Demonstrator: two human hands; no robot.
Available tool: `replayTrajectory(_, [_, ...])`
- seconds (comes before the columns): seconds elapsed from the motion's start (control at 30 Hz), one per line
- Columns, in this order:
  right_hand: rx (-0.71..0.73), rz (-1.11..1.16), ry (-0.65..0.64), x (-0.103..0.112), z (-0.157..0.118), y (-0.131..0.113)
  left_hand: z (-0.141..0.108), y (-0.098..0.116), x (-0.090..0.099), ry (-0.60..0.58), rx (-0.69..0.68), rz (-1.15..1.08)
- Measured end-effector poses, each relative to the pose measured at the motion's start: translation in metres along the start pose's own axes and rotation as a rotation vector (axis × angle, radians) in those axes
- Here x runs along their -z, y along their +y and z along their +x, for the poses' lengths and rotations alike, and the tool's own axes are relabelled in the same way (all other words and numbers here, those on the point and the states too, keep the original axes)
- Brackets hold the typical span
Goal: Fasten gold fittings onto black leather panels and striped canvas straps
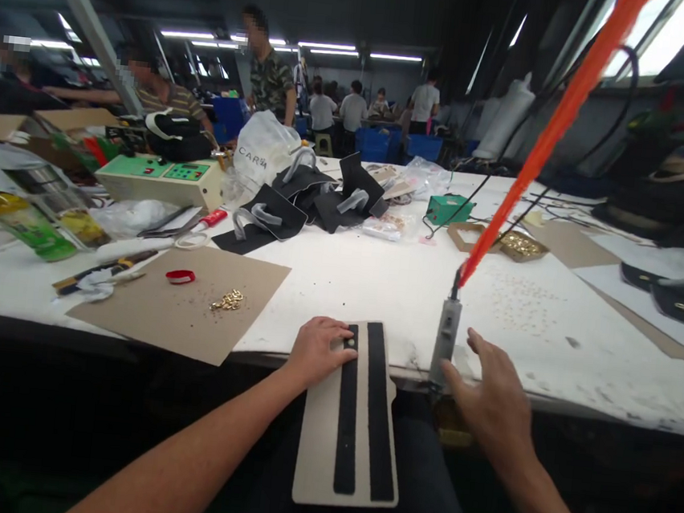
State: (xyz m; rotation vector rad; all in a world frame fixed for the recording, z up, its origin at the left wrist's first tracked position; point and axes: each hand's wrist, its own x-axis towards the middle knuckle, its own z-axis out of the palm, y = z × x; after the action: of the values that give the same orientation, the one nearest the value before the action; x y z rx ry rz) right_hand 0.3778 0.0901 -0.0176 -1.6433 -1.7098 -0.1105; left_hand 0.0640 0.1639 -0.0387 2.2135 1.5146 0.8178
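Observation:
A light board (315,447) with two black strips (378,421) rests at the table's front edge, reaching down over the lap. My left hand (319,353) lies on its upper left part, the fingertips at the top of the left strip beside a small round stud (351,343). A grey metal tool (446,339) hangs upright from an orange cord, right of the board. My right hand (495,392) is just right of this tool, fingers apart, its thumb close to the tool's lower end; whether they touch is unclear.
Brown card (161,312) with gold pieces (229,301) and a red ring (180,276) lies left. Black pieces (273,218) are piled behind. A green box (449,209) and a tray of gold bits (521,245) stand back right. Several people are in the background.

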Motion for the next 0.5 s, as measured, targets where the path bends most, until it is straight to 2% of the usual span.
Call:
replayTrajectory(0.07, [0.183, -0.039, 0.039, 0.0, -0.02, -0.007, -0.002, 0.0, 0.002, 0.01, 0.001, -0.029])
replayTrajectory(0.13, [0.405, -0.06, -0.064, -0.012, -0.042, -0.015, -0.004, 0.001, 0.002, 0.024, 0.01, -0.069])
replayTrajectory(0.2, [0.597, -0.116, -0.165, -0.033, -0.059, -0.022, -0.008, 0.0, 0.002, 0.041, 0.027, -0.121])
replayTrajectory(0.3, [0.806, -0.099, -0.169, -0.062, -0.059, -0.034, -0.014, 0.0, 0.001, 0.06, 0.07, -0.24])
replayTrajectory(0.37, [0.929, 0.086, -0.141, -0.064, -0.044, -0.047, -0.02, 0.0, 0.005, 0.073, 0.125, -0.362])
replayTrajectory(0.43, [0.901, 0.323, -0.171, -0.052, -0.026, -0.067, -0.029, 0.004, 0.015, 0.08, 0.212, -0.529])
replayTrajectory(0.5, [0.648, 0.468, -0.293, -0.031, -0.009, -0.09, -0.044, 0.011, 0.029, 0.101, 0.309, -0.774])
